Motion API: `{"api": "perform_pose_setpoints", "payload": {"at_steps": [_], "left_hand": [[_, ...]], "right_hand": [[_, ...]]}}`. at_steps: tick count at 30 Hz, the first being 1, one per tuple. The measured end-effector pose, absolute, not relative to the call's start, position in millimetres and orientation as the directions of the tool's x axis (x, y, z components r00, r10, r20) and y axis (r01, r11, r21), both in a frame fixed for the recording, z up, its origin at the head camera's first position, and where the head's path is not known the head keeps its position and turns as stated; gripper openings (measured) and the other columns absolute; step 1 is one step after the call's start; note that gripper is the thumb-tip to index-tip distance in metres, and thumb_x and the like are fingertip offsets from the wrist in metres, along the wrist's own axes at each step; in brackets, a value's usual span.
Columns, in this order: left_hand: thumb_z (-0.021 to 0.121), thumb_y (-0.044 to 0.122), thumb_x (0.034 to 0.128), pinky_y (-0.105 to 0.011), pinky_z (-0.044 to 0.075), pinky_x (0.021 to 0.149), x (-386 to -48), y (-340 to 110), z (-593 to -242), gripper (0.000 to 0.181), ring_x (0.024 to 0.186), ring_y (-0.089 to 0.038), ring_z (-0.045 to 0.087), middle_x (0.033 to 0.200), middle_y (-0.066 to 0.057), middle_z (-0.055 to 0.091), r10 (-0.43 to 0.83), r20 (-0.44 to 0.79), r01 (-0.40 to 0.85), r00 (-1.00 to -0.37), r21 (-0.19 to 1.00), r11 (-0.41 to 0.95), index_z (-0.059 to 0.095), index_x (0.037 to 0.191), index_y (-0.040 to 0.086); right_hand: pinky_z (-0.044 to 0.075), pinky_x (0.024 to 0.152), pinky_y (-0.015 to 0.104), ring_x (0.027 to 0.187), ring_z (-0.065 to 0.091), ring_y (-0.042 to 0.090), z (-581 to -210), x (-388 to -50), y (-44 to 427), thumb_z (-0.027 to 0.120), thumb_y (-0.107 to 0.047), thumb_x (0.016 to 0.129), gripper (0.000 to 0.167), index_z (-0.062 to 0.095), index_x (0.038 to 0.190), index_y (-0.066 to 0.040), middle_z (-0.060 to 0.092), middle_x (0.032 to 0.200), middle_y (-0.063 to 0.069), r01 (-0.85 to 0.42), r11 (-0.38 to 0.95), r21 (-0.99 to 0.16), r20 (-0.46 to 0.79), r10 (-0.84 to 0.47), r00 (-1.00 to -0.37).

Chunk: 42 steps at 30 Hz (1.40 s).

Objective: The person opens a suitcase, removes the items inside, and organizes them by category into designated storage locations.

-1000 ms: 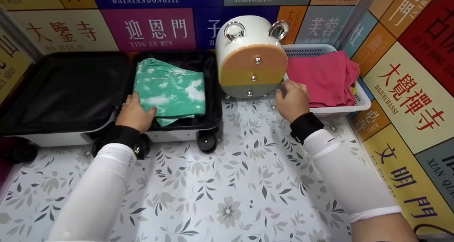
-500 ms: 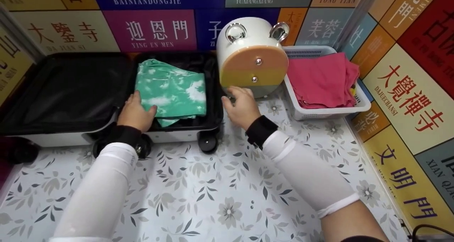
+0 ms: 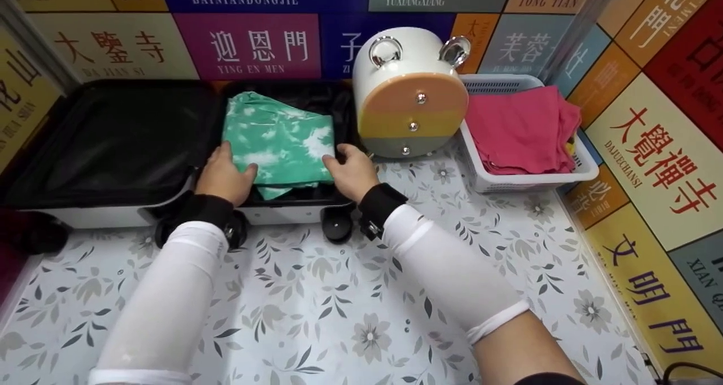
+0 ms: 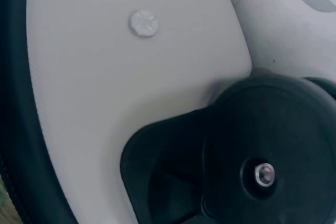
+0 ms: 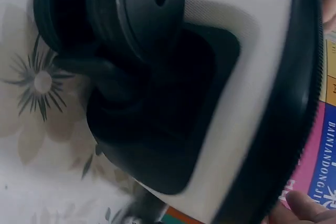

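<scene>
A folded green-and-white tie-dye cloth (image 3: pixel 279 142) lies in the right half of an open black-lined suitcase (image 3: pixel 277 215). At the cloth's left edge rests my left hand (image 3: pixel 226 176), thumb spread from the fingers. My right hand (image 3: pixel 353 173) is at the opposite edge, its thumb tip against the cloth and its fingers extended by the suitcase rim. The left wrist view has only the suitcase's pale side and a black caster wheel (image 4: pixel 273 140). Fingers (image 5: pixel 304 208) of the right hand show partly in the right wrist view, beyond another caster wheel (image 5: pixel 149 14).
A white round-fronted cabinet (image 3: pixel 415 114) with chrome ears stands just right of the suitcase. Beside it is a white basket (image 3: pixel 531 182) holding pink cloth (image 3: pixel 517 128). The suitcase's other half (image 3: pixel 113 142) lies to the left. Sign-printed walls (image 3: pixel 254 46) enclose the back and right.
From beside the basket, my right hand has moved left across the cabinet's front to the cloth's right edge. My left hand stays at the left edge. The head view has shifted slightly.
</scene>
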<state>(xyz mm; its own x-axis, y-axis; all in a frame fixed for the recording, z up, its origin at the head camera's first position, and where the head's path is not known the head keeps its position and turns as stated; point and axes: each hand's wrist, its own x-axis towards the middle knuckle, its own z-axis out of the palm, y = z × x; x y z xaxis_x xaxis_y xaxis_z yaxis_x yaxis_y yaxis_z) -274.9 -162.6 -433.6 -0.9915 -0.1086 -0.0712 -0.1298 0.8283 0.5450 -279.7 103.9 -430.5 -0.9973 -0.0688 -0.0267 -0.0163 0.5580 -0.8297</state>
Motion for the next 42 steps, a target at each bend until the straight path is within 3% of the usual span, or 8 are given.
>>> {"api": "perform_pose_setpoints", "payload": {"at_steps": [8, 21, 42], "left_hand": [[0.053, 0.044, 0.106, -0.056, 0.024, 0.13, -279, -161, -431, 0.089, 0.158, -0.048, 0.023, 0.171, -0.033, 0.018, -0.11, -0.114, -0.155, -0.987, 0.549, 0.822, 0.009, 0.167, -0.004], [0.051, 0.042, 0.1061, -0.056, 0.029, 0.127, -283, -161, -430, 0.086, 0.154, -0.049, 0.033, 0.166, -0.035, 0.03, -0.133, -0.127, -0.181, -0.983, 0.535, 0.825, 0.014, 0.164, -0.009], [0.049, 0.041, 0.1061, -0.058, 0.035, 0.124, -292, -163, -430, 0.084, 0.149, -0.052, 0.038, 0.163, -0.036, 0.035, -0.16, -0.247, -0.264, -0.956, 0.481, 0.836, 0.017, 0.161, -0.015]], "right_hand": [[0.037, 0.125, 0.039, 0.15, 0.047, 0.031, -438, -283, 97, 0.06, -0.043, 0.105, 0.07, 0.044, 0.158, 0.0, 0.05, 0.16, 0.018, -0.014, 0.603, -0.798, -0.039, -0.075, -0.996], [0.039, 0.124, 0.041, 0.149, 0.048, 0.032, -444, -284, 95, 0.062, -0.041, 0.105, 0.07, 0.042, 0.158, 0.0, 0.05, 0.16, 0.019, -0.037, 0.602, -0.797, -0.02, -0.088, -0.996], [0.041, 0.122, 0.042, 0.148, 0.049, 0.033, -446, -282, 95, 0.062, -0.042, 0.105, 0.071, 0.042, 0.159, -0.002, 0.05, 0.16, 0.019, -0.033, 0.596, -0.802, -0.022, -0.085, -0.996]]}}
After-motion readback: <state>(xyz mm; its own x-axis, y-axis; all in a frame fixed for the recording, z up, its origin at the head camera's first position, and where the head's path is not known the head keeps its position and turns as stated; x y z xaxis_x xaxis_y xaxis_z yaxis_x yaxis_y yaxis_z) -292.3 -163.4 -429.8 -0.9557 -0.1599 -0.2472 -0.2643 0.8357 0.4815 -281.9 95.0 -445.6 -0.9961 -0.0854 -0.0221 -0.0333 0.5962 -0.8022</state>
